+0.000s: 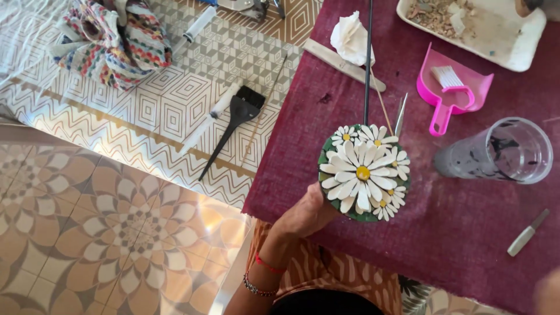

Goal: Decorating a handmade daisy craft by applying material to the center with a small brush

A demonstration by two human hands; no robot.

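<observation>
Your left hand [306, 213] gripped the daisy disc [363, 172] at mid-frame by its edge; looser fingers could have dropped it

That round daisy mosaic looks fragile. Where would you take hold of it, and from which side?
Grip the daisy mosaic by its green rim and underside, coming from its lower left edge, as the left hand does now. The raised white petals cover the whole top face, so fingers there would probably press on them. The thin black rod and tools lie on its far side, so that approach is crowded.
</observation>
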